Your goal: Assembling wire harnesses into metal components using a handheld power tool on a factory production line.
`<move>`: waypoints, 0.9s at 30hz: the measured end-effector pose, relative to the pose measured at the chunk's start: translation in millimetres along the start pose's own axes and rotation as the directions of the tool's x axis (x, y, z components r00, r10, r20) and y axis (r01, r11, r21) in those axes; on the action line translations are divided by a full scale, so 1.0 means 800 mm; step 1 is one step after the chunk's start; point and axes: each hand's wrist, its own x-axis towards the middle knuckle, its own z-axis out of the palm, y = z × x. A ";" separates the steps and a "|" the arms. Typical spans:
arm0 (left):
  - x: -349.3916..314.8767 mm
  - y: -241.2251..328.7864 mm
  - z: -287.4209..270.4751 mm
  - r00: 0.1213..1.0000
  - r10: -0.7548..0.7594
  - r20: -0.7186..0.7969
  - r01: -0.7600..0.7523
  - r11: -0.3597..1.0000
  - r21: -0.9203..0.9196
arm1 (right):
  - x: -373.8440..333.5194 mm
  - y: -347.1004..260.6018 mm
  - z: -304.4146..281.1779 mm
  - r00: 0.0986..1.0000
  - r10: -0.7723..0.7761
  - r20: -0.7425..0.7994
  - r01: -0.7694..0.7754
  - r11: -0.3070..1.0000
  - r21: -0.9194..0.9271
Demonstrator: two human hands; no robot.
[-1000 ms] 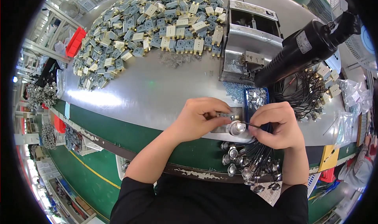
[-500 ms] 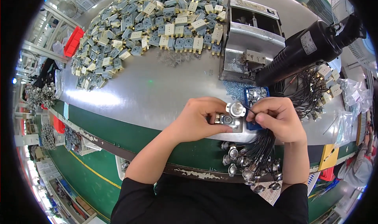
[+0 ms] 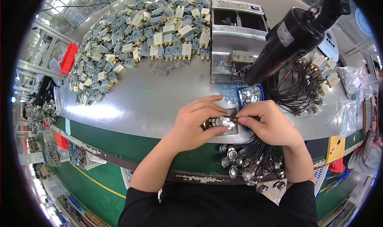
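Head view: The left hand (image 3: 195, 123) held a round metal part (image 3: 221, 122) between thumb and fingers, over a metal plate (image 3: 233, 131) on the bench (image 3: 155, 99), while the right hand (image 3: 269, 124) pinched a black cable (image 3: 232, 117) near a blue bin (image 3: 262, 94).

A white label (image 3: 284, 34) sits on the black cylinder (image 3: 266, 60), far right. Its print cannot be read.
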 end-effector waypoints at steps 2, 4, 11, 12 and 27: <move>-0.003 -0.003 0.007 1.000 -0.021 0.014 0.021 1.000 -0.007 | -0.002 0.004 0.004 0.999 -0.030 -0.026 0.029 0.998 -0.064; -0.006 -0.007 0.014 0.999 -0.023 0.022 0.023 1.000 0.010 | -0.002 0.007 0.006 0.997 -0.065 -0.047 0.058 0.990 -0.130; -0.005 -0.005 0.012 0.976 -0.207 0.070 0.212 0.973 -0.086 | 0.001 0.011 0.010 0.990 -0.139 0.005 0.135 0.954 -0.268; -0.005 -0.008 0.012 0.981 -0.174 0.085 0.182 0.978 -0.099 | 0.000 0.011 0.012 0.987 -0.160 0.009 0.155 0.943 -0.294; -0.009 -0.017 0.011 0.984 -0.146 0.102 0.160 0.976 -0.146 | 0.013 0.014 0.013 0.951 -0.308 0.006 0.285 0.873 -0.396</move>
